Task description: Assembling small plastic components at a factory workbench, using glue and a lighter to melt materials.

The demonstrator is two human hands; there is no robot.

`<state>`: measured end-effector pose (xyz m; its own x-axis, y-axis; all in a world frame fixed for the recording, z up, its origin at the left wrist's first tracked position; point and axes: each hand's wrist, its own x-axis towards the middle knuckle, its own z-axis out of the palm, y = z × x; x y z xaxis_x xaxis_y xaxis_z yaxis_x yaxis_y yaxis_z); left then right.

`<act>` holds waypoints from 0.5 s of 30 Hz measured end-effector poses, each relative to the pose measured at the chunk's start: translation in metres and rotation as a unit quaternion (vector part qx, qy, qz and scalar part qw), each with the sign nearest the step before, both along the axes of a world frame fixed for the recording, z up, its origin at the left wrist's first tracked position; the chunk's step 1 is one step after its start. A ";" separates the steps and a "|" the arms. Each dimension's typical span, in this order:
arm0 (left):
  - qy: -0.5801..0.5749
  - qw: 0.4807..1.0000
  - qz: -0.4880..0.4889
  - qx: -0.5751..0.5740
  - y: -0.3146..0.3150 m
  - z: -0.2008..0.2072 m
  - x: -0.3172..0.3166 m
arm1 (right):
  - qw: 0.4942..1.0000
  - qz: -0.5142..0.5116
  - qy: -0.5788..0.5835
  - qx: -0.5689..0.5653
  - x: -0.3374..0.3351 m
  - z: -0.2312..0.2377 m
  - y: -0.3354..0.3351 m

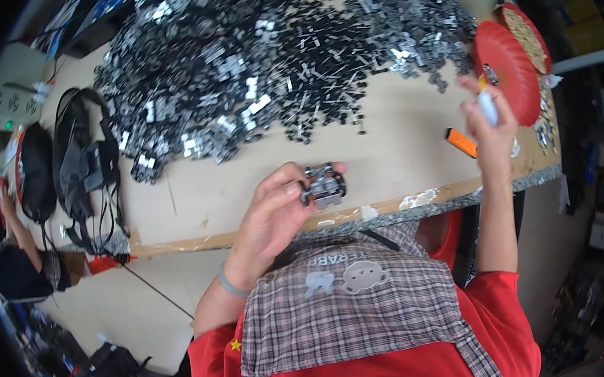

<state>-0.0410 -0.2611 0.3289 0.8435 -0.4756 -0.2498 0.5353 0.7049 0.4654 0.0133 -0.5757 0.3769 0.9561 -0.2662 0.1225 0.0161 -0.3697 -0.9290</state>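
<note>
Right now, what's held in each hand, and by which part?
Left hand: small black-and-silver wheeled assembly, by its left side, a fingertip showing at its right. Right hand: white handheld item, by its body; exact finger contact unclear.

Held piece [325,184]: metal-looking, shiny on its flat faces.
White tool [488,108]: smooth, plastic-looking.
Far left heap [186,68]: dark and silvery parts, some mirror-bright.
Far middle heap [318,62]: slim parts, metallic glints among black.
Far right heap [410,26]: grey, metallic sheen.
Red dish [508,78], right: ribbed, plastic-looking.
Tabletop [390,120]: smooth, matt.
Near-edge tape [421,197]: glossy.
Apron [360,322]: matt checked cloth.
Left bag [73,172]: black, fabric-like.
</note>
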 end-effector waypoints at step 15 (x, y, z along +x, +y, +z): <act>-0.026 0.999 -0.025 -0.034 0.006 -0.014 -0.012 | 0.924 0.380 -0.039 -0.003 -0.046 -0.019 0.117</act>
